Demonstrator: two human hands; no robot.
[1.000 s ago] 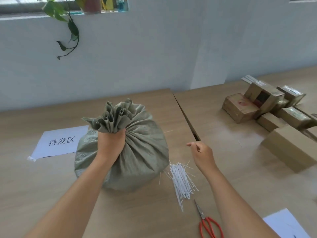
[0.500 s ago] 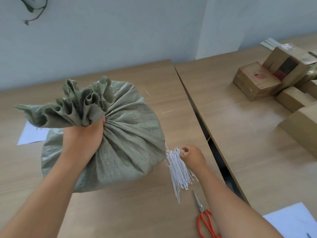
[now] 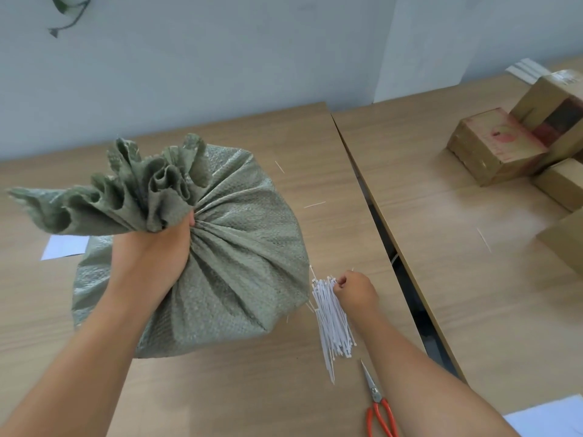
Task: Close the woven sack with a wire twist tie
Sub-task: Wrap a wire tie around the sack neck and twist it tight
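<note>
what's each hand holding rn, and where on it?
Left hand grips the woven sack by its gathered neck, just below the ruffled mouth. Right hand pinches at the top end of the white tie bundle; whether one tie is held cannot be told.

Grey-green woven sack [image 3: 239,247], white ties [image 3: 331,316], red-handled scissors [image 3: 378,411].

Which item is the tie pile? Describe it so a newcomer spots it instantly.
Start at the big green woven sack on the near table. Just right of its base lies the bundle of thin white ties, with the right hand at its far end. Unlike the red-handled scissors nearer you, it is all white strips.
</note>
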